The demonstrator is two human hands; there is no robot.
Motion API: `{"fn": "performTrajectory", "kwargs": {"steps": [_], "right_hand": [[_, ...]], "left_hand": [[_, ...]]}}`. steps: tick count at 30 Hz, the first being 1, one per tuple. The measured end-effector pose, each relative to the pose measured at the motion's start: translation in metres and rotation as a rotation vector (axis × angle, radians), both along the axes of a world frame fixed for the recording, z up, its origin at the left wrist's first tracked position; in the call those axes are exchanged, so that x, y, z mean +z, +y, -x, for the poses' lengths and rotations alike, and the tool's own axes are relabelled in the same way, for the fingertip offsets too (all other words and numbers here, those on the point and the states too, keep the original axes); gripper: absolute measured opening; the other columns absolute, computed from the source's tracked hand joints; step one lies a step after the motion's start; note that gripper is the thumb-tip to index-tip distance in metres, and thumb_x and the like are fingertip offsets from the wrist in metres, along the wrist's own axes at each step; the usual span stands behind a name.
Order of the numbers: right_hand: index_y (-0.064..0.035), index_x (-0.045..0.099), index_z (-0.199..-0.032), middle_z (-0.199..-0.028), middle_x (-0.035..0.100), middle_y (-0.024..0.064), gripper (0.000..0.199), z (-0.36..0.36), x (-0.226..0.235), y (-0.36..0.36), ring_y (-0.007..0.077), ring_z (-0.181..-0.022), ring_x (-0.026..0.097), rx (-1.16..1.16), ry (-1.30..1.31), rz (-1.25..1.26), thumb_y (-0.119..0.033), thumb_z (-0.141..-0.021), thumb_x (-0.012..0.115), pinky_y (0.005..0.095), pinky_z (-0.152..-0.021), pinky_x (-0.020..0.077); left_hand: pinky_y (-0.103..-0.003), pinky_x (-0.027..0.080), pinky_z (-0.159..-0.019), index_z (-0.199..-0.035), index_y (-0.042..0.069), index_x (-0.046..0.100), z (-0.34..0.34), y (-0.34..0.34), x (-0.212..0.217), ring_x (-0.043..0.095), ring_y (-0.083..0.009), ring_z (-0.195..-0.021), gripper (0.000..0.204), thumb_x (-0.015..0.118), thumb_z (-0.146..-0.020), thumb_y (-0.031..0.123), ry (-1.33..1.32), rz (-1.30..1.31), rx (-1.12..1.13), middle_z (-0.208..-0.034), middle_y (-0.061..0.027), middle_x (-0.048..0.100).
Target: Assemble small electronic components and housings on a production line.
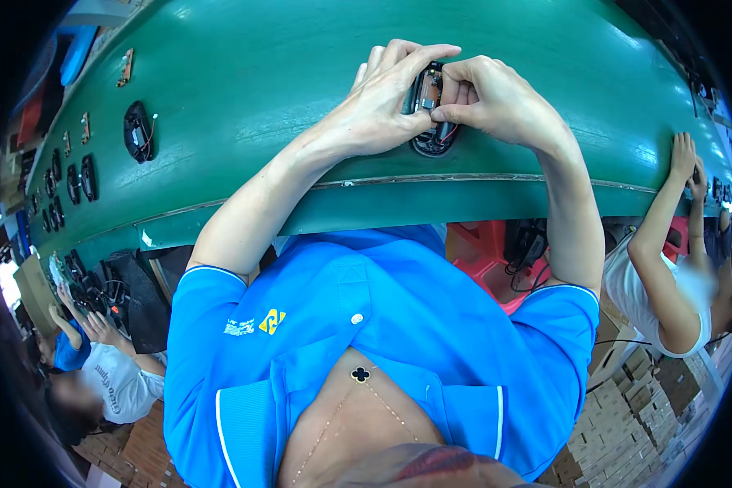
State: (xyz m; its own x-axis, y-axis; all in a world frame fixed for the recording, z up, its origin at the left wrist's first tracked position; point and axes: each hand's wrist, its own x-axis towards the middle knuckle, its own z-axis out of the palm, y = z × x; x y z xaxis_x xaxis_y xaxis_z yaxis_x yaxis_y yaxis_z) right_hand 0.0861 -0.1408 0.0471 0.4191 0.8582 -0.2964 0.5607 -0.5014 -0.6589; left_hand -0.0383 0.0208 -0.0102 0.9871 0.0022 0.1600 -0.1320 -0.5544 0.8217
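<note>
I have the black casing (433, 147) flat on the green bench (252, 89), my left hand (384, 99) holding it; my right hand (498, 99) curls over the circuit board (428, 88), its pinch too hidden to tell. Brace firmly, press lightly.

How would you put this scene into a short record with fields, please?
Left hand: touching the open black casing
Right hand: fingers over its circuit board, exact grip hidden
Surface: green table
To the left: black casing with a wire, several dark casings, orange-brown boards
Far right: a co-worker's hands
</note>
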Motion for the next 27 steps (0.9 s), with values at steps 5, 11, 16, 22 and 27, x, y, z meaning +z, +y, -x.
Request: {"fn": "performTrajectory", "kwargs": {"steps": [5,11,16,22,27], "right_hand": [[-0.004,0.068,-0.073,-0.065,0.065,0.0056,0.017,0.0,-0.001,0.0,0.0212,-0.055,0.058,0.003,-0.027,0.002,-0.014,-0.072,0.082,0.0338,-0.055,0.0471],[-0.0041,0.069,-0.073,-0.065,0.065,0.0056,0.017,0.0,-0.001,-0.001,0.021,-0.055,0.059,-0.008,-0.038,0.014,-0.014,-0.072,0.082,0.0336,-0.055,0.0472],[-0.0044,0.069,-0.073,-0.064,0.065,0.0057,0.018,0.001,0.001,-0.002,0.0205,-0.056,0.059,-0.013,-0.026,-0.003,-0.016,-0.073,0.083,0.0335,-0.055,0.0472],[-0.0046,0.069,-0.075,-0.064,0.065,0.0049,0.018,0.001,-0.001,-0.002,0.0198,-0.056,0.059,0.007,-0.04,0.005,-0.017,-0.077,0.082,0.0332,-0.055,0.0472],[-0.0039,0.069,-0.076,-0.066,0.065,0.0046,0.017,0.008,-0.002,-0.008,0.0184,-0.057,0.057,-0.047,-0.086,-0.022,-0.016,-0.08,0.08,0.0319,-0.056,0.047]], "left_hand": [[-0.05,0.038,-0.112,-0.153,0.023,0.045,0.0,-0.001,0.008,0.044,-0.0341,-0.126,0.08,0.065,-0.077,0.01,0.085,-0.029,-0.01,-0.135,-0.0142,0.047],[-0.05,0.037,-0.113,-0.153,0.024,0.044,-0.001,-0.002,0.008,0.044,-0.0341,-0.127,0.079,0.065,-0.078,0.01,0.097,-0.046,-0.017,-0.136,-0.0138,0.047],[-0.049,0.037,-0.112,-0.154,0.024,0.044,-0.002,-0.002,0.007,0.044,-0.0335,-0.127,0.079,0.064,-0.079,0.009,0.085,-0.067,-0.02,-0.135,-0.0143,0.047],[-0.045,0.043,-0.104,-0.155,0.017,0.04,0.006,0.014,-0.001,0.047,-0.0319,-0.122,0.076,0.073,-0.087,0.024,0.017,0.103,-0.066,-0.136,-0.0162,0.048],[-0.038,0.045,-0.104,-0.151,0.015,0.048,0.046,0.068,0.031,0.053,-0.0268,-0.12,0.065,0.072,-0.09,0.018,-0.094,0.068,0.17,-0.139,-0.0142,0.05]]}}
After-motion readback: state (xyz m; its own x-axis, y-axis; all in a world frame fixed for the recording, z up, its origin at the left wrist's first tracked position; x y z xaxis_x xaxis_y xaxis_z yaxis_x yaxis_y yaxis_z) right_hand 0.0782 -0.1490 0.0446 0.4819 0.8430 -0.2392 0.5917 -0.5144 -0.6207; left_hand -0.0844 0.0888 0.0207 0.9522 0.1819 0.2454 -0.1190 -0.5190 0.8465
